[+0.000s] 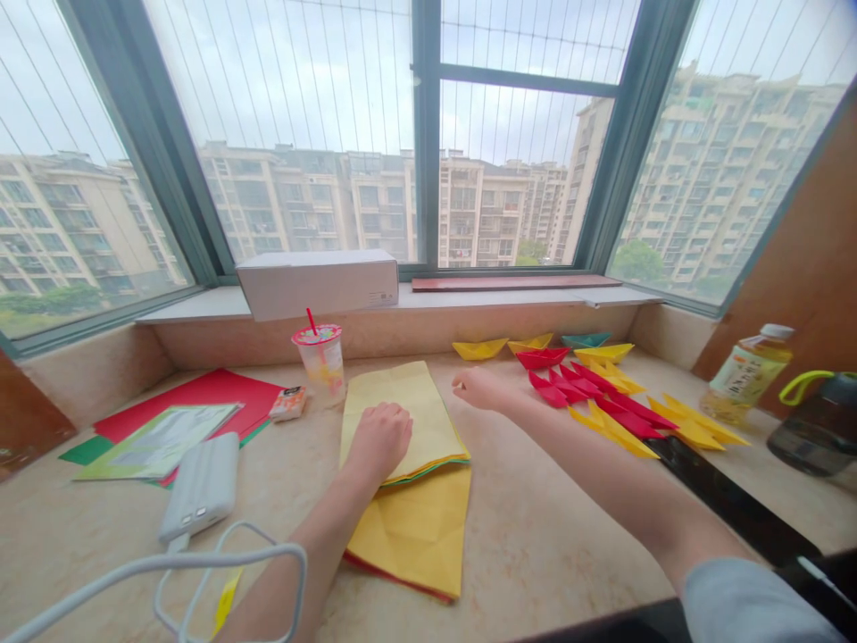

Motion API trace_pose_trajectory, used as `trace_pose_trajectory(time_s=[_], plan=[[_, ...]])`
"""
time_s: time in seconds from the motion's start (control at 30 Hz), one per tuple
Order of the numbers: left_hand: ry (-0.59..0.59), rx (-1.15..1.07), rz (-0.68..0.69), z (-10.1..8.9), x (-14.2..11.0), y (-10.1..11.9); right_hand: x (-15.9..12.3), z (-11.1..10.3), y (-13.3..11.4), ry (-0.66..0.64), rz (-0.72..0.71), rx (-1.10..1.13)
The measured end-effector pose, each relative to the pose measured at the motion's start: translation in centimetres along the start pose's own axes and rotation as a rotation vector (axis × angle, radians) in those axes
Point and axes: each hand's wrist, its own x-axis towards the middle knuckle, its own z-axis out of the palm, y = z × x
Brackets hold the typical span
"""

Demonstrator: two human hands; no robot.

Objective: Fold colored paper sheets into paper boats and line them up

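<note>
My left hand (384, 436) rests, fingers curled, on top of a stack of folded yellow paper (392, 384); whatever may lie under the fingers is hidden. Green edges show beneath the upper sheets, and a creased yellow sheet (421, 527) with a red layer under it extends nearer to me. Just right of the stack, my right hand (478, 389) is closed, with nothing visible in it. Beyond that hand sit several folded paper boats: yellow ones (480, 349), a red boat (542, 358) and a teal boat (586, 340). More red folded pieces (572, 384) lie near my right forearm.
A plastic cup with a straw (321, 366) and a small packet (288, 404) stand left of the stack. Farther left are red sheets (201, 397) and a white power bank (201, 487) with its cable. A drink bottle (746, 375) and dark bottle (817, 424) stand right.
</note>
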Motion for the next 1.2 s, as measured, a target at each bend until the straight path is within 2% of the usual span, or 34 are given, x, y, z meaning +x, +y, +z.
trace_pose_trajectory(time_s=[0.13, 0.23, 0.43, 0.57, 0.73, 0.83, 0.93, 1.07, 1.13, 1.2], plan=[[-0.035, 0.006, -0.055, 0.3, -0.2, -0.3, -3.7, 0.8, -3.8, -0.022, -0.066, 0.106], [-0.061, 0.006, -0.087, 0.7, -0.2, -0.8, -6.0, 0.6, -5.5, -0.011, -0.12, 0.15], [-0.06, 0.007, -0.087, 0.7, -0.1, -1.3, -9.3, 0.1, -6.9, -0.017, -0.369, 0.144], [0.013, 0.0, -0.053, 0.0, 0.0, -1.1, -10.3, 0.5, -7.4, 0.002, -0.432, 0.081], [0.167, -0.028, 0.001, -1.6, -0.1, -0.8, -10.5, 1.0, -7.9, 0.057, -0.391, 0.031], [0.399, -0.059, 0.073, -2.6, -0.2, -0.5, -10.2, 0.9, -8.1, 0.116, -0.336, 0.055], [0.593, -0.065, 0.17, -3.2, -0.4, -0.2, -9.9, 0.9, -8.1, 0.176, -0.294, 0.147], [0.695, -0.054, 0.237, -3.6, -0.6, 0.1, -9.2, 1.0, -7.8, 0.222, -0.286, 0.32], [0.767, -0.048, 0.255, -3.9, -0.9, 0.1, -8.8, 0.7, -7.6, 0.292, -0.283, 0.391], [0.862, -0.047, 0.292, -4.3, -1.2, 0.1, -8.6, 0.0, -7.3, 0.416, -0.26, 0.449]])
